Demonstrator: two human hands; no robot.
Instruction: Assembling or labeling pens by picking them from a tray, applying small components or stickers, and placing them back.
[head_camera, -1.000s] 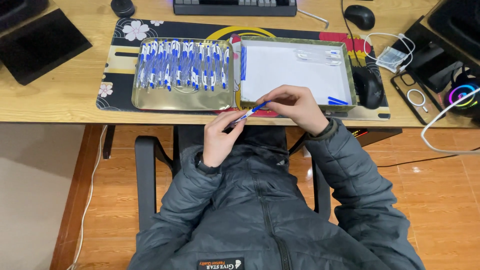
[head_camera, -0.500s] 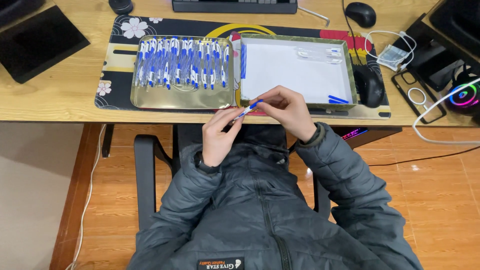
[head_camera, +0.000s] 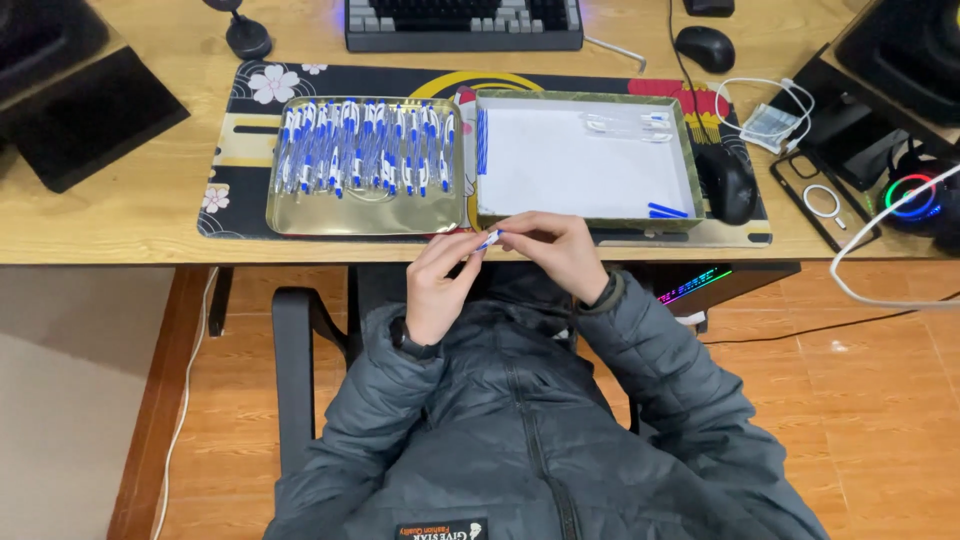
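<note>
Both hands, left hand (head_camera: 438, 285) and right hand (head_camera: 556, 252), pinch one blue-and-white pen (head_camera: 488, 240) together at the desk (head_camera: 120, 215) edge. Roughly twenty pens, hard to count, fill the gold tray (head_camera: 365, 213); the white-lined box (head_camera: 580, 165) holds perhaps three clear barrels and two blue caps.

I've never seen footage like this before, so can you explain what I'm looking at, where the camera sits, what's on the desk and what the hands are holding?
One camera, worn on a person's head, looks down. No machine: just two bare hands. The left hand and right hand together hold a small blue and white pen at the desk edge. On the desk mat lie a gold tray full of similar pens and a white-lined box with a few parts. A keyboard and mouse sit behind.
</note>
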